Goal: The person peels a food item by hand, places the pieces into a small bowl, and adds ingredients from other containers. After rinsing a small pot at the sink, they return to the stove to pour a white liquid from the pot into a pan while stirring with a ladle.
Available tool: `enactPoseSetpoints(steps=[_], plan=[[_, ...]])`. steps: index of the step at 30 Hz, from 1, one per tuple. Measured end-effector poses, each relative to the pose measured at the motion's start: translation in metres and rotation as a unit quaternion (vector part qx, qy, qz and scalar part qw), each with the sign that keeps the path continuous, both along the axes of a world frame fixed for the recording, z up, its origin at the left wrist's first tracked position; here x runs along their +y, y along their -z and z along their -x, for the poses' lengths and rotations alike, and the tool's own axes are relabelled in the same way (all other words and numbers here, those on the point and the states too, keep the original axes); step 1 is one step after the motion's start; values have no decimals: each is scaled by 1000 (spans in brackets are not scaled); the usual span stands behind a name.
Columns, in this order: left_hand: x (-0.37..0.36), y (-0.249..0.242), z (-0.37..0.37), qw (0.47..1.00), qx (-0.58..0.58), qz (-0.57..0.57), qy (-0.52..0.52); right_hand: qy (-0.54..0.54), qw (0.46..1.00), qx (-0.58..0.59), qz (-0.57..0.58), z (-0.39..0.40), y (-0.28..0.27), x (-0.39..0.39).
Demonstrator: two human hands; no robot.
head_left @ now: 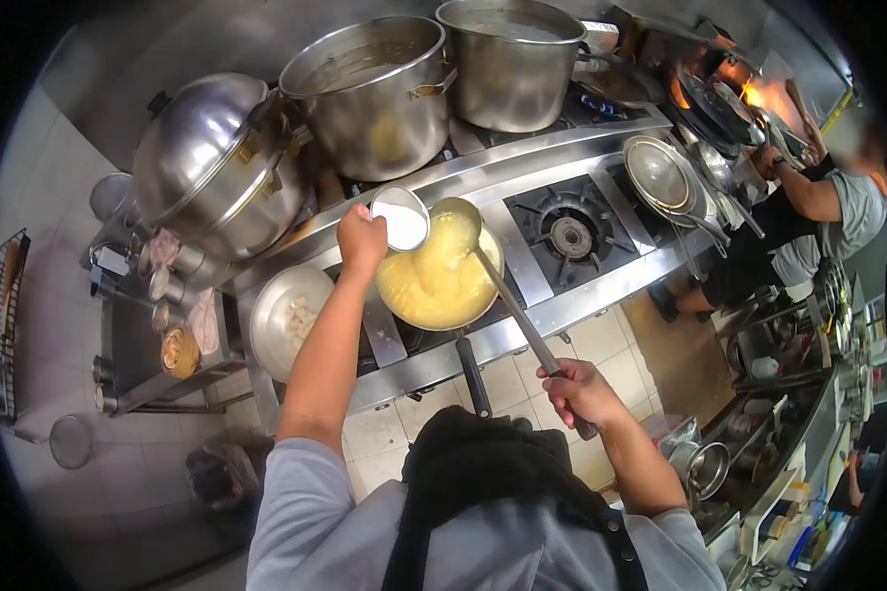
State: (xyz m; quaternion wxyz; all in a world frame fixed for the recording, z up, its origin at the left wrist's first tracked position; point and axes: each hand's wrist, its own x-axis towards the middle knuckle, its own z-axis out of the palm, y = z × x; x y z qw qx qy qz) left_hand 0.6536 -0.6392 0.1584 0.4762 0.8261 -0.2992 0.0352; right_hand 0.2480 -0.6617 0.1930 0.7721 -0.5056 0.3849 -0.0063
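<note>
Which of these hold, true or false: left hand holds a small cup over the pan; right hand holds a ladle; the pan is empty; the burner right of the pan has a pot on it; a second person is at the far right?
1. The left hand holds a small cup at the pan. True.
2. The right hand holds the ladle by its handle. True.
3. The pan is empty. False: it holds a yellow liquid.
4. The burner right of the pan has a pot on it. False: it is bare.
5. A second person stands at the far right. True.
</note>
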Motion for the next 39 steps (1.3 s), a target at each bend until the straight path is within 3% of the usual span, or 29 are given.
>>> enactPoseSetpoints(steps=[1,3,4,6,7,9,14,15,16,17,18,20,22,27,34,36,37,39], plan=[[0,-4,2,1000,-6,1,0,-2,1000,0,0,0,1,1],[0,-11,4,1000,-13,-11,-9,-40,985,62,157,0,4,4],[0,-12,4,999,-20,-24,-15,-41,985,61,157,0,9,6],[0,-12,2,999,-28,-24,-12,-100,923,126,350,2,21,7],[-1,-11,1,999,-36,-24,-8,-102,923,125,350,2,24,9],[-2,-8,-2,998,-55,-11,-3,-121,859,166,469,0,28,16],[0,-16,2,997,-79,1,1,-131,851,132,491,3,62,23],[1,-17,4,997,-75,4,0,-127,925,124,337,-2,54,21],[1,-19,4,997,-71,7,-2,-118,971,112,174,-5,49,18],[1,-19,5,997,-72,7,-3,-41,996,50,63,-4,47,17],[1,-20,5,997,-73,14,-6,-42,996,49,62,-2,46,10],[0,-21,5,997,-75,21,-8,50,969,-34,-238,2,40,-8],[-1,-20,2,997,-63,39,1,56,964,-40,-256,3,26,-5],[0,-30,5,997,-71,18,3,19,996,-28,-80,4,14,2],[0,-43,6,998,-65,21,1,-29,986,43,157,2,14,7],[1,-46,5,998,-59,17,-3,-90,946,107,291,2,15,9],[2,-47,5,999,-52,14,-5,-91,946,107,291,3,20,11],[2,-46,3,999,-48,17,-7,-128,863,111,476,6,36,15]])
